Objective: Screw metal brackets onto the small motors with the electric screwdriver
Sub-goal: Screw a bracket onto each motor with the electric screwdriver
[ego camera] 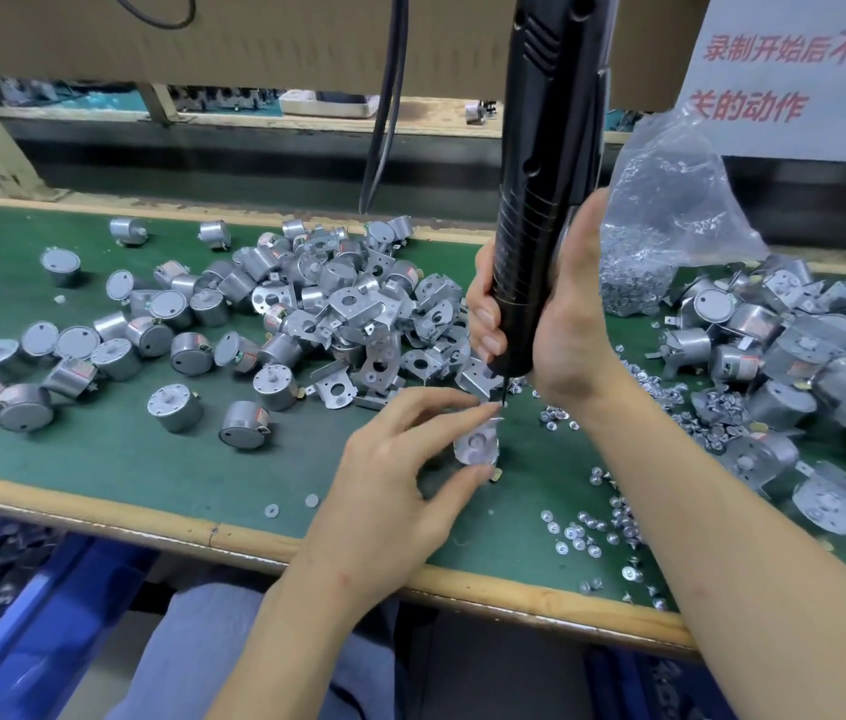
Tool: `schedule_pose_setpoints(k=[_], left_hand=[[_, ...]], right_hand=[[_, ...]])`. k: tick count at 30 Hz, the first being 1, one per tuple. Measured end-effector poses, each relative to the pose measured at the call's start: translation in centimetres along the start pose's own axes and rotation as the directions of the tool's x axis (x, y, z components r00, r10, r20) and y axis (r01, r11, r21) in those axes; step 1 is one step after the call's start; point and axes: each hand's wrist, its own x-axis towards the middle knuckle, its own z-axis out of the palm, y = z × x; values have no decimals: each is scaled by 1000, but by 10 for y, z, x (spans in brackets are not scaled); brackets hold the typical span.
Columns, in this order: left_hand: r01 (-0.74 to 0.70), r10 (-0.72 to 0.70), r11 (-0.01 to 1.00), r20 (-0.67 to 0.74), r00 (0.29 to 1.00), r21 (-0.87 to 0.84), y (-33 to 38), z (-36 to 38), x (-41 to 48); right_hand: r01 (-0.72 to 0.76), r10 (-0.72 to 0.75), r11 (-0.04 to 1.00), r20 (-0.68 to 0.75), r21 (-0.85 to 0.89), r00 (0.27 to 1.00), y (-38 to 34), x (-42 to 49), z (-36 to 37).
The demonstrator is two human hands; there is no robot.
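Observation:
My right hand grips the black electric screwdriver, held upright with its thin bit tip down at the far edge of a small motor with a metal bracket on the green mat. My left hand pinches that motor and bracket between fingertips and thumb. A heap of loose brackets lies behind it, and bare silver motors are scattered to the left. Loose screws lie on the mat near my right forearm.
A clear plastic bag of screws stands behind my right hand. Assembled motors are piled at the right. The table's wooden front edge runs below; a blue bin with parts sits under it at left. Black cables hang behind.

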Motion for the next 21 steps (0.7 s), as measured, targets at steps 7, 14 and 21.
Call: schedule_pose_setpoints(k=[7,14,21], left_hand=[[80,-79,997,76,994,-12,-2,-2,0],[105,-103,994,76,992,-17,-2,-4,0],[99,-97,995,93,991,-9,-1,-4,1]], right_hand=[[77,-78,997,33,27,996,-14,-3,2],[93,-99,991,64,91,993,-19,-8,7],[39,-63,983,132,179,989,-19,-10,12]])
